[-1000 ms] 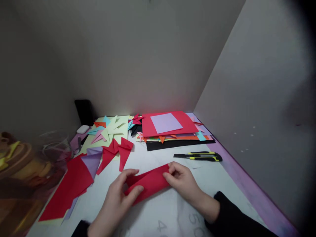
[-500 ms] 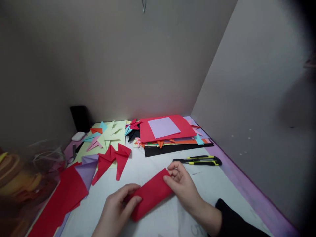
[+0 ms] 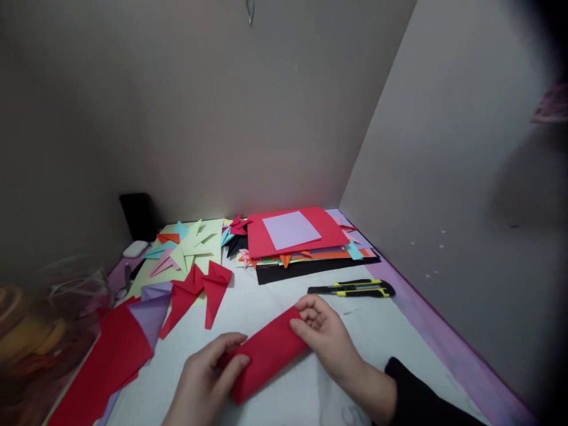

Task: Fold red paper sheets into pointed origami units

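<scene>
Between my two hands is a folded strip of red paper (image 3: 270, 355), slanting up to the right over the white table surface. My left hand (image 3: 210, 373) is closed on its lower left end, thumb on top and fingers at the far edge. At the upper right end, my right hand (image 3: 326, 328) pinches the corner between thumb and curled fingers. Two folded red paper pieces (image 3: 216, 290) lie beyond my left hand. A yellow and black utility knife (image 3: 355, 289) rests just past my right hand.
At the back, a red sheet (image 3: 326, 228) with a lilac square (image 3: 290, 229) tops a paper stack. Folded pale green pieces (image 3: 193, 245) lie left of it. Red paper sheets (image 3: 106, 361) line the left edge. A black phone-like object (image 3: 138, 216) leans on the wall.
The view has shifted slightly. My right fingers have closed in on the upper corner of the red paper. My left hand keeps its hold on the other end.
</scene>
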A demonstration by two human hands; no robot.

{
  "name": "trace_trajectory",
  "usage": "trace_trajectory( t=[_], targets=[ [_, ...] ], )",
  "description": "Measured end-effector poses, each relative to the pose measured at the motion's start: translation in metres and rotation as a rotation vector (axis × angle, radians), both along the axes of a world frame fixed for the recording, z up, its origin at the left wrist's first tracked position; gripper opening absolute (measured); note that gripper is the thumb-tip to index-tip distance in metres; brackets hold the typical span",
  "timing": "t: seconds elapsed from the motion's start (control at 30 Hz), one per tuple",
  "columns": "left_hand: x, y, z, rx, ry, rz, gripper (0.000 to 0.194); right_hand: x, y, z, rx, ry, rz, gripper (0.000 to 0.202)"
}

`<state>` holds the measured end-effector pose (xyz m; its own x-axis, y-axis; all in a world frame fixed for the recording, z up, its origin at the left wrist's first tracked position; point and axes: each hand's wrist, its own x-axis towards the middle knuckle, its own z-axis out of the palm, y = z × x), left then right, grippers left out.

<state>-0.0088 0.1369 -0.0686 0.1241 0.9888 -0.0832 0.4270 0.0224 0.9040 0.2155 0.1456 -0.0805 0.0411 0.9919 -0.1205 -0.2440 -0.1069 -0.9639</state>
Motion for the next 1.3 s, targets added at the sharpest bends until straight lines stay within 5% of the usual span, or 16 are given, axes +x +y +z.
trace_trajectory(
  t=[0.23, 0.53, 0.8, 1.07, 1.3],
  targets=[
    [-0.003, 0.008, 0.012, -0.055, -0.258, 0.297, 0.046, 0.004, 0.002, 0.002, -0.078, -0.127, 0.095, 0.021],
    [-0.005, 0.009, 0.010, -0.230, -0.494, 0.316, 0.045, 0.009, 0.001, -0.007, -0.053, -0.134, -0.042, 0.027],
    [-0.006, 0.007, 0.006, -0.199, -0.436, 0.339, 0.039, 0.010, 0.001, -0.010, -0.054, -0.177, -0.034, 0.029],
    [-0.007, 0.005, 0.006, 0.028, -0.257, 0.316, 0.041, 0.007, 0.001, -0.003, -0.063, -0.225, -0.019, 0.031],
    [-0.011, 0.007, 0.008, 0.008, -0.149, 0.320, 0.033, 0.008, 0.000, -0.004, -0.046, -0.269, -0.014, 0.025]
  ],
)
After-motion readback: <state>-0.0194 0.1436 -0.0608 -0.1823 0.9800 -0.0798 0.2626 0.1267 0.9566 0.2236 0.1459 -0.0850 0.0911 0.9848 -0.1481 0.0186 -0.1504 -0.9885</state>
